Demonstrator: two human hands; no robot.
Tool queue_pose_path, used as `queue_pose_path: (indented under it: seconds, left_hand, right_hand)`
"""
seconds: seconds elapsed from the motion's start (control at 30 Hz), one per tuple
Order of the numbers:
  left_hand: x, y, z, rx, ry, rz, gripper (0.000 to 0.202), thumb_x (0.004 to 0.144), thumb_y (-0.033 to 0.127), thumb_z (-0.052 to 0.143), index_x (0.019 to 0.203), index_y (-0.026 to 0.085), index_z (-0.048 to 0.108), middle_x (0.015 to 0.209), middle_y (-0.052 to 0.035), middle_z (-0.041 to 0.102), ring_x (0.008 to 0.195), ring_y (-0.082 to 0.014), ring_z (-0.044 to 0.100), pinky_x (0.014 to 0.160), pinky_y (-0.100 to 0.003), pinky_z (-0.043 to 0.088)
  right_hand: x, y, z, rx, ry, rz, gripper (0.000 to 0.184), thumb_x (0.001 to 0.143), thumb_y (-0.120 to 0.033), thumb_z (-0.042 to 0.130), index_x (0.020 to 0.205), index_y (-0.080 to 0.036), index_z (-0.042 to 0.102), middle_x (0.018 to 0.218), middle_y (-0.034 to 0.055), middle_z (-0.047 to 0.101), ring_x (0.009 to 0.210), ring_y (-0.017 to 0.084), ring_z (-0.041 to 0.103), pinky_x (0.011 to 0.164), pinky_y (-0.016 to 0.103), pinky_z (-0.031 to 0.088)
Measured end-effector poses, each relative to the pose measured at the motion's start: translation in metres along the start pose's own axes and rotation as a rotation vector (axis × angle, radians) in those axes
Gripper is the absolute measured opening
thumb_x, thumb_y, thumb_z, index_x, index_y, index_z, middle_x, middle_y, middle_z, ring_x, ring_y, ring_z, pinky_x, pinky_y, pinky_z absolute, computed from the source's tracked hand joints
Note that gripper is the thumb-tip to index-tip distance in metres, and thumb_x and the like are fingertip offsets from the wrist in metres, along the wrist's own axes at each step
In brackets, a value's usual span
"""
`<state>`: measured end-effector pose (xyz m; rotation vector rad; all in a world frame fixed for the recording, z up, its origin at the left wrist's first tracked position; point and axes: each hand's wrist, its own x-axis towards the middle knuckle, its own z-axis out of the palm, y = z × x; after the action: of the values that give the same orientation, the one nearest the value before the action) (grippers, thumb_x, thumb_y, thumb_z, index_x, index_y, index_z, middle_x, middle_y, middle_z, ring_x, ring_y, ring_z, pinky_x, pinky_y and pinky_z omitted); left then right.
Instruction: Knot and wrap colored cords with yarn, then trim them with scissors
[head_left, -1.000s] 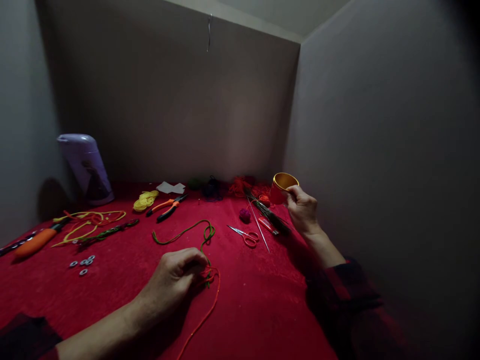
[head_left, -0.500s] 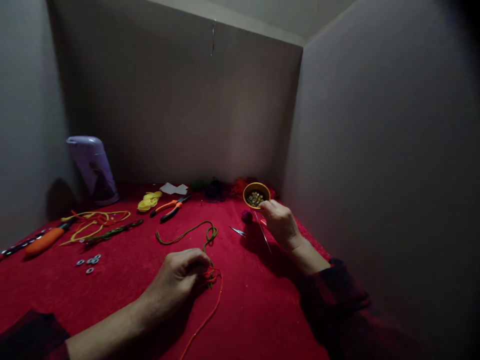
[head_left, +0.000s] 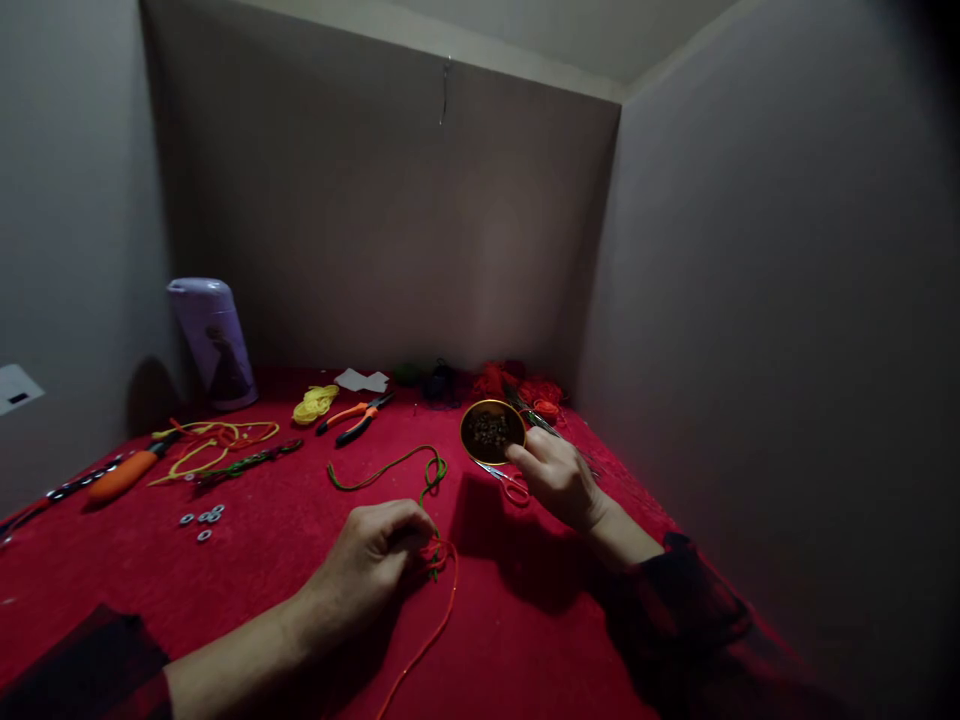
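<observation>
My right hand (head_left: 559, 478) grips the rim of a small round bowl (head_left: 463, 440), tilted toward me and held above the red cloth. Small beads (head_left: 491, 430) lie inside it, dark in the shade. Below and behind the bowl, scissors (head_left: 514, 488) with red handles show in part. My left hand (head_left: 382, 545) is closed in a pinch on knotted cord, low over the cloth. From its fingertips a green cord (head_left: 386, 463) runs up and to the left, with a loop in it. An orange cord (head_left: 442, 620) trails from the same knot toward me.
Pliers (head_left: 360, 415), yellow yarn (head_left: 315, 404) and white paper (head_left: 361, 380) lie farther back. At left are several metal rings (head_left: 204, 517), an orange-handled tool (head_left: 124, 475), tangled cords (head_left: 217, 437) and a purple container (head_left: 214, 340). Red yarn (head_left: 517, 385) sits at the back. Grey walls (head_left: 750, 300) enclose the table.
My right hand has brought the bowl nearer and slightly left, uncovering the red yarn and the scissors' handles. My left hand keeps its pinch on the cord. The view has shifted a little left.
</observation>
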<state>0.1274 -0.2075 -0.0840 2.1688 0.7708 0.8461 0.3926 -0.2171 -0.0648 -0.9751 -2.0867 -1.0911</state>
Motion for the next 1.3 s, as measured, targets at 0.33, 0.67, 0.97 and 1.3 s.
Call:
queue_pose_path:
  seconds: [0.33, 0.67, 0.97, 1.3]
  left_hand:
    - [0.001, -0.002, 0.000, 0.021, -0.002, -0.003, 0.017, 0.075, 0.009, 0.048, 0.073, 0.016, 0.063, 0.065, -0.0004, 0.063, 0.061, -0.0119, 0.054, 0.058, -0.022, 0.040]
    - [0.001, -0.005, 0.002, 0.013, -0.019, -0.012, 0.016, 0.076, 0.010, 0.047, 0.072, 0.016, 0.061, 0.066, 0.0000, 0.062, 0.062, -0.0115, 0.055, 0.058, -0.021, 0.040]
    - [0.002, -0.006, 0.001, 0.028, -0.008, -0.014, 0.015, 0.074, 0.010, 0.047, 0.070, 0.016, 0.061, 0.064, 0.0004, 0.060, 0.061, -0.0117, 0.053, 0.057, -0.021, 0.040]
    - [0.004, -0.004, 0.000, 0.021, -0.010, -0.015, 0.015, 0.075, 0.012, 0.048, 0.070, 0.016, 0.062, 0.064, -0.0007, 0.063, 0.060, -0.0126, 0.055, 0.057, -0.022, 0.041]
  right_hand:
    - [0.003, -0.020, 0.015, 0.205, -0.043, 0.181, 0.024, 0.092, -0.015, 0.039, 0.077, -0.018, 0.058, 0.062, 0.0015, 0.052, 0.057, 0.013, 0.046, 0.054, 0.025, 0.035]
    - [-0.019, 0.073, -0.024, -0.233, 0.040, 0.793, 0.016, 0.088, -0.020, 0.046, 0.085, -0.015, 0.061, 0.070, 0.0072, 0.062, 0.061, 0.018, 0.055, 0.057, 0.028, 0.035]
    - [-0.055, 0.087, -0.013, -0.281, -0.559, 1.110, 0.020, 0.089, -0.034, 0.048, 0.093, -0.019, 0.062, 0.079, 0.0109, 0.068, 0.064, 0.020, 0.060, 0.054, 0.027, 0.029]
    - [-0.013, 0.054, 0.005, -0.256, -0.585, 0.842, 0.030, 0.093, -0.029, 0.037, 0.101, -0.014, 0.062, 0.100, 0.0143, 0.064, 0.093, 0.023, 0.058, 0.071, 0.030, 0.039]
